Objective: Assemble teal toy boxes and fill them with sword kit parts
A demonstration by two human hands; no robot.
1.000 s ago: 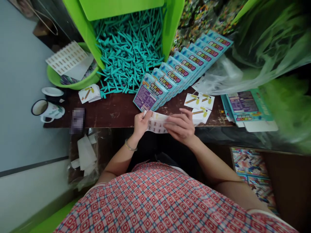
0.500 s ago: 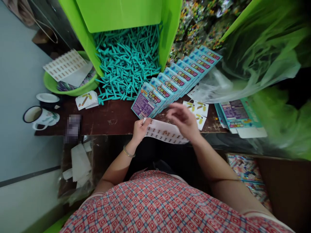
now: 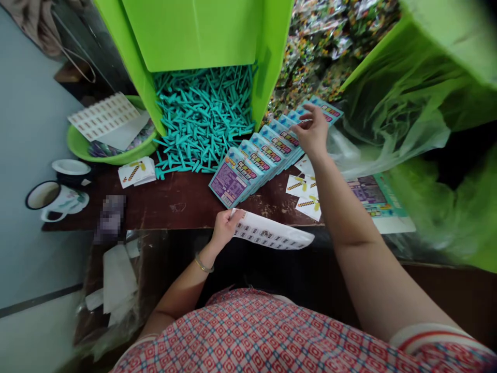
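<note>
A white sheet of small round printed stickers [image 3: 277,232] hangs slightly curled over the table's front edge. My left hand [image 3: 226,226] pinches its left end between thumb and fingers. A slanting row of overlapping blue and purple printed boxes [image 3: 260,150] lies on the table beyond the sheet. Over the far part of that row, my right hand [image 3: 313,132] has its fingers bent and apart, at or just above the boxes. Whether a small sticker clings to a fingertip cannot be made out.
A green bin [image 3: 272,67] spills turquoise plastic pieces [image 3: 202,119]. Cards with pickaxe pictures [image 3: 135,172] lie left, more [image 3: 306,194] near my right forearm. An enamel mug [image 3: 58,201] and a green basin [image 3: 77,145] stand left. Clear plastic bags [image 3: 404,114] drape on the right.
My right hand has moved from above the sticker sheet, forward and away, to the far part of the box row. My left hand keeps its grip on the sheet.
</note>
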